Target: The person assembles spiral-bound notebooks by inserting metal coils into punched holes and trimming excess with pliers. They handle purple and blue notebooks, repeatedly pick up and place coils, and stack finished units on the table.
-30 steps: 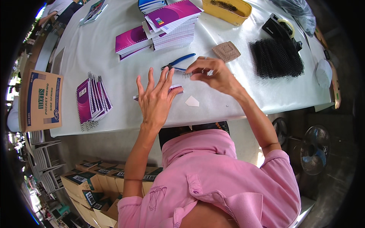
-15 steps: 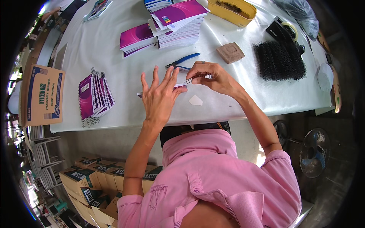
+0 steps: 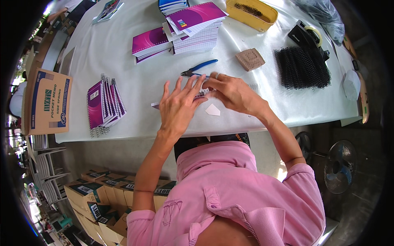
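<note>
A small purple notebook (image 3: 155, 105) lies mostly covered under my left hand (image 3: 177, 105), whose fingers are spread out flat above it, with the thumb along its right end. At that end my right hand (image 3: 237, 93) pinches a thin wire spiral (image 3: 255, 86); the coil's tail sticks out to the right behind the knuckles. Just beyond my fingertips are blue-handled cutting pliers (image 3: 202, 64), partly hidden by the fingers. A small white piece of paper (image 3: 213, 110) lies between my hands and the table's near edge.
Spiral-bound notebooks (image 3: 104, 101) lie fanned at the left by a cardboard box (image 3: 48, 102). Notebook stacks (image 3: 195, 41) stand at the back. To the right are a brown block (image 3: 250, 59), a yellow tray (image 3: 262, 23), black wire coils (image 3: 301, 67) and a tape dispenser (image 3: 301, 33).
My right hand has turned more palm-down and closed in on the notebook's end beside my left fingers. The spiral's tail now shows farther right. My left hand has shifted slightly right.
</note>
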`<action>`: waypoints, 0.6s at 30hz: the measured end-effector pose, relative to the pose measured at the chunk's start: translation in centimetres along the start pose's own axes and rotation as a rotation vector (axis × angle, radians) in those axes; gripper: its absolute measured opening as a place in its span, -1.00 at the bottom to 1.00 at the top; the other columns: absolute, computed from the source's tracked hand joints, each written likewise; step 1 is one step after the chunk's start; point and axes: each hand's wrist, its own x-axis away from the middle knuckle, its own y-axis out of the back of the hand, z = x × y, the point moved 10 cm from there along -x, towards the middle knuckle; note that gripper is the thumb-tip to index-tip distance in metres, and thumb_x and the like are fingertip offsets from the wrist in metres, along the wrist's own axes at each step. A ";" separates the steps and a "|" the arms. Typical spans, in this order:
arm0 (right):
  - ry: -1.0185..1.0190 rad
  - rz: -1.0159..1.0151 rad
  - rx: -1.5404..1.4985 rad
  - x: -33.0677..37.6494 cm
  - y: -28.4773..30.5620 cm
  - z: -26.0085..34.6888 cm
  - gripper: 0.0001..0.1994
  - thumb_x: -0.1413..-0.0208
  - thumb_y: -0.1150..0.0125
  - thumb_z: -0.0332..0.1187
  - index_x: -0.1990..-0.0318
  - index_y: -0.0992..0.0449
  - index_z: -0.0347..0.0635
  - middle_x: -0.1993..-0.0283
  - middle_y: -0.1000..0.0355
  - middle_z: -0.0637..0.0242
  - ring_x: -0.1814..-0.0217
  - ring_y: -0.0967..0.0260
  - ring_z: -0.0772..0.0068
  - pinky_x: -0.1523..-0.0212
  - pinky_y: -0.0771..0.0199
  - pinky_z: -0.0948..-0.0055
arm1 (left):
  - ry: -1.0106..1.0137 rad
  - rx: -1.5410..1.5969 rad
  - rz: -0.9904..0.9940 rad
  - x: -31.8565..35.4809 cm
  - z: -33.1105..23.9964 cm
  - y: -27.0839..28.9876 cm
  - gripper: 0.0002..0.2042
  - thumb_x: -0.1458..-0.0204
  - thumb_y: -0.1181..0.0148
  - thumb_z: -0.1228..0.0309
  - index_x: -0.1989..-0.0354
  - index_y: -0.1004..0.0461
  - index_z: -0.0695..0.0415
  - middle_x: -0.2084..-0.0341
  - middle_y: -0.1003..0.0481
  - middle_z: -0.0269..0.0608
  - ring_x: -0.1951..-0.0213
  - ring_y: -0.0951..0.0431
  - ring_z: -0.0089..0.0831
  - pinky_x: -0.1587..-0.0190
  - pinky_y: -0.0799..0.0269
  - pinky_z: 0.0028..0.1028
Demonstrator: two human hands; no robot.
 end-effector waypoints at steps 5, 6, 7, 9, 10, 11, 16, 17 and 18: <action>-0.257 0.146 -0.085 -0.2 -1.0 -3.3 -0.79 -0.07 -0.24 -0.32 0.22 -0.47 -0.24 0.20 -0.45 0.05 0.19 -0.41 -0.04 0.25 -0.41 0.14 | 0.021 0.052 0.166 -0.1 0.2 -1.1 -0.42 0.04 -0.24 0.08 -0.23 -0.33 -0.24 -0.06 -0.48 -0.31 -0.05 -0.50 -0.09 -0.10 -0.35 -0.08; -0.279 0.058 -0.044 -0.3 0.5 -4.7 -0.77 -0.06 -0.26 -0.28 0.23 -0.48 -0.24 0.19 -0.45 0.04 0.19 -0.42 -0.03 0.24 -0.43 0.15 | 0.034 0.061 0.237 -0.1 0.3 -1.4 -0.41 0.04 -0.25 0.08 -0.25 -0.31 -0.26 -0.06 -0.48 -0.31 -0.05 -0.50 -0.09 -0.08 -0.37 -0.09; -0.297 -0.026 -0.007 -0.3 1.9 -6.2 -0.75 -0.05 -0.28 -0.24 0.25 -0.49 -0.25 0.18 -0.46 0.04 0.18 -0.42 -0.01 0.24 -0.44 0.17 | 0.038 0.075 0.245 0.0 0.4 -1.1 -0.41 0.02 -0.24 0.10 -0.26 -0.29 -0.28 -0.06 -0.49 -0.31 -0.04 -0.50 -0.08 -0.05 -0.40 -0.11; -0.349 -0.299 0.705 1.1 6.2 -9.5 -0.61 0.04 -0.37 -0.11 0.19 -0.45 -0.19 0.20 -0.45 -0.03 0.15 -0.43 0.03 0.18 -0.47 0.16 | 0.041 0.109 0.268 0.1 0.5 -0.7 -0.40 0.00 -0.23 0.13 -0.28 -0.25 -0.32 -0.04 -0.50 -0.31 -0.03 -0.51 -0.07 0.00 -0.45 -0.15; -0.433 -0.240 0.641 1.8 6.2 -12.5 -0.57 0.04 -0.38 -0.10 0.16 -0.41 -0.18 0.17 -0.45 -0.01 0.14 -0.43 0.01 0.15 -0.48 0.16 | 0.028 0.037 0.237 0.1 0.7 -0.3 -0.41 -0.01 -0.21 0.14 -0.29 -0.23 -0.33 -0.04 -0.50 -0.31 -0.02 -0.51 -0.07 0.03 -0.46 -0.16; -0.511 -0.180 0.573 2.4 6.0 -15.3 -0.54 0.05 -0.39 -0.08 0.12 -0.38 -0.16 0.13 -0.45 0.01 0.14 -0.43 0.00 0.12 -0.49 0.15 | 0.019 -0.037 0.204 0.4 1.2 -0.1 -0.41 -0.03 -0.20 0.15 -0.29 -0.22 -0.35 -0.04 -0.50 -0.30 -0.01 -0.52 -0.06 0.05 -0.47 -0.16; -0.601 -0.062 -0.147 1.7 6.2 -15.4 -0.42 -0.08 -0.23 0.08 -0.06 -0.26 -0.15 -0.05 -0.41 -0.03 -0.02 -0.42 0.17 0.04 -0.51 0.19 | 0.132 0.068 0.709 2.6 3.1 -1.7 -0.47 -0.07 -0.14 0.15 -0.27 -0.24 -0.38 -0.09 -0.46 -0.31 -0.03 -0.50 -0.08 0.01 -0.45 -0.14; -0.495 -0.075 -0.438 1.1 6.5 -13.5 -0.36 -0.11 -0.17 0.12 -0.16 -0.23 -0.16 -0.11 -0.37 -0.03 0.04 -0.45 0.23 0.06 -0.54 0.28 | 0.123 0.097 0.764 2.6 3.1 -1.8 -0.49 -0.08 -0.11 0.12 -0.26 -0.26 -0.38 -0.11 -0.44 -0.32 -0.04 -0.49 -0.07 -0.02 -0.43 -0.13; -0.543 -0.137 -0.578 1.7 6.1 -14.9 -0.40 -0.15 -0.14 0.06 -0.17 -0.25 -0.18 -0.09 -0.39 0.00 0.05 -0.44 0.25 0.06 -0.53 0.28 | 0.113 0.126 0.819 2.9 3.1 -2.0 -0.51 -0.09 -0.09 0.09 -0.25 -0.28 -0.38 -0.13 -0.43 -0.33 -0.06 -0.48 -0.07 -0.05 -0.41 -0.12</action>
